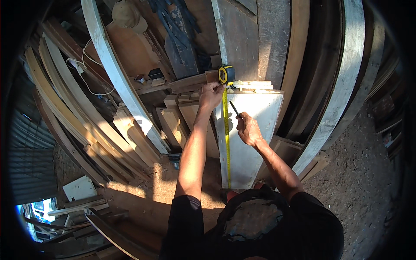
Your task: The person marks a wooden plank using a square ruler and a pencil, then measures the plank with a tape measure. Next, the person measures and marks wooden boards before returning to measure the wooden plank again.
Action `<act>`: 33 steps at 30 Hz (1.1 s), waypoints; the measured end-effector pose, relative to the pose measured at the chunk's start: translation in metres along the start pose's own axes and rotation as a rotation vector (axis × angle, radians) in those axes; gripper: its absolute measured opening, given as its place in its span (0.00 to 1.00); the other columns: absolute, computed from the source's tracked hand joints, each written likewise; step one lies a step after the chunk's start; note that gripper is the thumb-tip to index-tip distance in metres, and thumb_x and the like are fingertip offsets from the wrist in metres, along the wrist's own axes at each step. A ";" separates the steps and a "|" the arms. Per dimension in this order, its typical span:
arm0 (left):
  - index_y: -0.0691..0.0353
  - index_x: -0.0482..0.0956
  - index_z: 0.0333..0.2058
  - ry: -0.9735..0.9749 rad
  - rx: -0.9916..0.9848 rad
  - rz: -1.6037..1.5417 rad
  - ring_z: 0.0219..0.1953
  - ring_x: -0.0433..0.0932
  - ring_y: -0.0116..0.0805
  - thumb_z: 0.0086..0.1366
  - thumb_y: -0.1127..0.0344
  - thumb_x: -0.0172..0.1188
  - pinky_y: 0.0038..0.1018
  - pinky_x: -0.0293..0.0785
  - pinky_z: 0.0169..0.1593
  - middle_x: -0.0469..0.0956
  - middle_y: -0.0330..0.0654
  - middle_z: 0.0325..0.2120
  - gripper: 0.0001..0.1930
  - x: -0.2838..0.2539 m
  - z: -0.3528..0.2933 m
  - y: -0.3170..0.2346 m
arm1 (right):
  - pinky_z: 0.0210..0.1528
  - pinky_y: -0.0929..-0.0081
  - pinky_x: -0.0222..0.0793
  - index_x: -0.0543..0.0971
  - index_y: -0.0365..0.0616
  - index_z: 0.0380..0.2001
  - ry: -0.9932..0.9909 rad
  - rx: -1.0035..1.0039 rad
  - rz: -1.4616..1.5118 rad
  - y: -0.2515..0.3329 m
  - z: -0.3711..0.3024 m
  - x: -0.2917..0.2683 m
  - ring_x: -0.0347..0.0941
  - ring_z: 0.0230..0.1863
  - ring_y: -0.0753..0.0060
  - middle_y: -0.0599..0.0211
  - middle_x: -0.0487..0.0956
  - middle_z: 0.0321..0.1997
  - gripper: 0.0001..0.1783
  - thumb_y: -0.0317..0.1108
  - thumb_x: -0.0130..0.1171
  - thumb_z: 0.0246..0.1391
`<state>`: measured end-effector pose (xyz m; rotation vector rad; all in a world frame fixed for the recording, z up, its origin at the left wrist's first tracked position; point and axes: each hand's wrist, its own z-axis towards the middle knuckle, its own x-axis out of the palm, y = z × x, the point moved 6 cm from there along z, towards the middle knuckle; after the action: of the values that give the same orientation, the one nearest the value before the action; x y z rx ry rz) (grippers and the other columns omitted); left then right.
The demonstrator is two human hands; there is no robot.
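A pale, whitish board [250, 108] stands in front of me, its long side running away from my body. Along its left part a yellow tape measure blade [226, 130] is drawn out, from near my feet up to the far edge. The black and yellow tape measure case [226, 74] sits just past that edge. My left hand [210, 96] is closed, its fingertips pinching the blade just below the case. Over the board's right half, my right hand [248, 129] grips a slim dark pencil or pen [234, 108], its tip pointing up and left toward the blade.
Several timber planks [69, 95] lean at the left, with shorter wood pieces [171, 125] beside the board. Long pale beams [102, 47] [346, 86] rise on both sides. A cap [128, 16] hangs at the back. Bare ground [351, 186] lies at the right.
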<state>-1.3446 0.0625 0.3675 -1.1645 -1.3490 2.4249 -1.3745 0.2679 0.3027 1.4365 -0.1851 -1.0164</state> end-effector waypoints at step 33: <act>0.61 0.85 0.31 -0.013 0.017 0.046 0.25 0.81 0.39 0.65 0.52 0.65 0.35 0.74 0.37 0.83 0.43 0.22 0.16 -0.003 -0.002 -0.005 | 0.32 0.64 0.71 0.76 0.34 0.41 -0.067 0.060 0.127 -0.009 0.008 0.018 0.75 0.24 0.63 0.52 0.77 0.22 0.08 0.27 0.50 0.66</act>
<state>-1.3421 0.0652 0.3726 -1.1907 -1.3174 2.4742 -1.3731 0.2517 0.2881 1.4273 -0.3546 -0.9620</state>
